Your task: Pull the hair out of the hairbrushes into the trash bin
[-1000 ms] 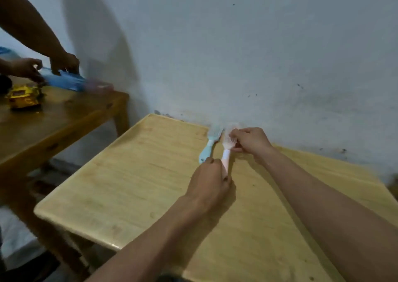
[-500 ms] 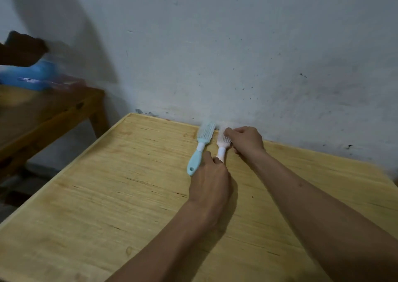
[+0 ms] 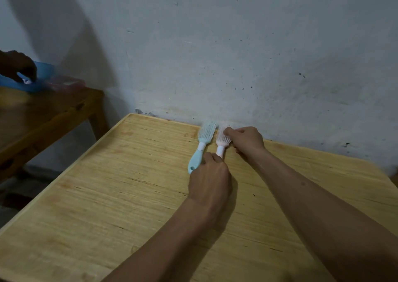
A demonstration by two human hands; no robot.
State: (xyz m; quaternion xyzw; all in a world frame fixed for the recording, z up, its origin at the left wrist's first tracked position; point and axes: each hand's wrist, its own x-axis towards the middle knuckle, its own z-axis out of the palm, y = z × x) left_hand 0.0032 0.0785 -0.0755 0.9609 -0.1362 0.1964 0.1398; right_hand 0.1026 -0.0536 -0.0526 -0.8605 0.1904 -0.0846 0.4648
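Unmoved since the earlier frame, left hand (image 3: 210,175) grips pink hairbrush (image 3: 221,145) handle on desk (image 3: 107,195); right hand (image 3: 245,140) pinches its bristles beside blue hairbrush (image 3: 201,146).

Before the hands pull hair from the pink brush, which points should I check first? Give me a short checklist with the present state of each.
1. Pink brush lies flat on the table: ok.
2. Left hand holds its handle steady: ok.
3. Right hand fingers curl on the bristles: ok.
4. Hair really pinched between the fingers: cannot tell.
5. Trash bin within reach: not ok, none in view.
6. Blue brush apart from the pulling path: ok, beside it, untouched.
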